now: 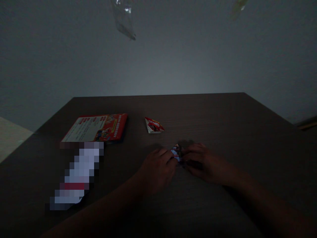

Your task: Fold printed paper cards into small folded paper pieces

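Observation:
Between my hands, on the dark table, is a small piece of printed paper (176, 152) with blue, white and dark patches, partly covered by fingers. My left hand (160, 167) is closed on its left side. From the right, my right hand (200, 162) has curled fingers pinching its right edge. Just beyond the hands lies a small folded paper piece (154, 126), red and white with pointed corners, untouched by either hand. The dim light hides the finer folds of the held paper.
A red and white printed booklet or stack of sheets (96, 128) lies at the left. Nearer me is a blurred-out, bright, phone-like object (79, 175). Behind the table (210, 109) stands a pale wall (173, 59) with a clear plastic piece (123, 19) high on it.

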The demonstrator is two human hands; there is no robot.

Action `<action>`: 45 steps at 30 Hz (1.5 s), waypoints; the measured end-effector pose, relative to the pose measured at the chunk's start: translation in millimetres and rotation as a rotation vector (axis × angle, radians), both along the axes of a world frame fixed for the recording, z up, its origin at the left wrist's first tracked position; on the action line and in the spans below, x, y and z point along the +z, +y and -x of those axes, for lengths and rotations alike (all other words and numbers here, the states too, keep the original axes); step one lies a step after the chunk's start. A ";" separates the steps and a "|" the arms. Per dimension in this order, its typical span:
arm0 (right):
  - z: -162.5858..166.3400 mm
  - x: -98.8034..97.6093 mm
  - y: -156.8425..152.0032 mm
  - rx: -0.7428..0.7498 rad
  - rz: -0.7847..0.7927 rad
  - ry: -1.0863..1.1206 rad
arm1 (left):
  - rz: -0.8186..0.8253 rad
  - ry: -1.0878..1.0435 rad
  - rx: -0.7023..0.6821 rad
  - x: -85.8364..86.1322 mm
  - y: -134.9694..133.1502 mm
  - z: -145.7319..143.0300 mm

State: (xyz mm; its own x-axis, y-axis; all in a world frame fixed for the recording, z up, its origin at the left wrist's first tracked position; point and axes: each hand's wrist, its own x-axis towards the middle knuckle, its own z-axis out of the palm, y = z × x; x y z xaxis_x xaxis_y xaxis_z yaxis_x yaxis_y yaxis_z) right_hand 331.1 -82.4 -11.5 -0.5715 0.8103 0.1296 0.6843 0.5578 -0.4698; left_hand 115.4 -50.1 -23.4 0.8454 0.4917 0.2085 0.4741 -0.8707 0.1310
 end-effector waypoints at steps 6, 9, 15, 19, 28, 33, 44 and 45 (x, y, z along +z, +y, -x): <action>2.0 -0.7 -0.3 -0.015 -0.021 -0.033 | 0.037 -0.020 0.049 -0.7 1.1 -0.3; 2.8 -1.1 -0.5 -0.025 -0.020 -0.045 | 0.071 -0.038 0.052 -0.7 2.2 -0.9; 3.4 -3.5 0.0 -0.045 -0.014 -0.050 | 0.143 -0.071 0.066 -2.3 5.6 -1.3; 2.5 -7.7 1.1 -0.076 -0.009 -0.058 | 0.206 -0.097 0.109 -3.9 6.2 -2.2; 6.0 -4.6 1.7 -0.095 0.010 -0.052 | 0.251 -0.072 0.180 -0.8 7.4 -4.4; 5.6 -7.3 3.1 -0.100 0.007 -0.043 | 0.279 -0.050 0.207 0.4 11.4 -3.4; 9.1 -8.8 3.2 -0.174 0.002 -0.035 | 0.269 -0.017 0.155 1.9 12.8 -4.8; 9.4 -8.3 3.1 -0.170 0.005 -0.033 | 0.265 -0.011 0.160 2.4 12.5 -5.0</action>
State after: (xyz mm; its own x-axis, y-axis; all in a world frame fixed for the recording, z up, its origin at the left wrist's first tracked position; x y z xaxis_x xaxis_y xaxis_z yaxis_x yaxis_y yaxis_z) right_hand 321.7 -79.3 -19.8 -0.4301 0.8962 0.1092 0.7834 0.4306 -0.4481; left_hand 120.4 -37.6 -21.0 0.7510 0.6572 0.0642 0.5999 -0.7198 0.3494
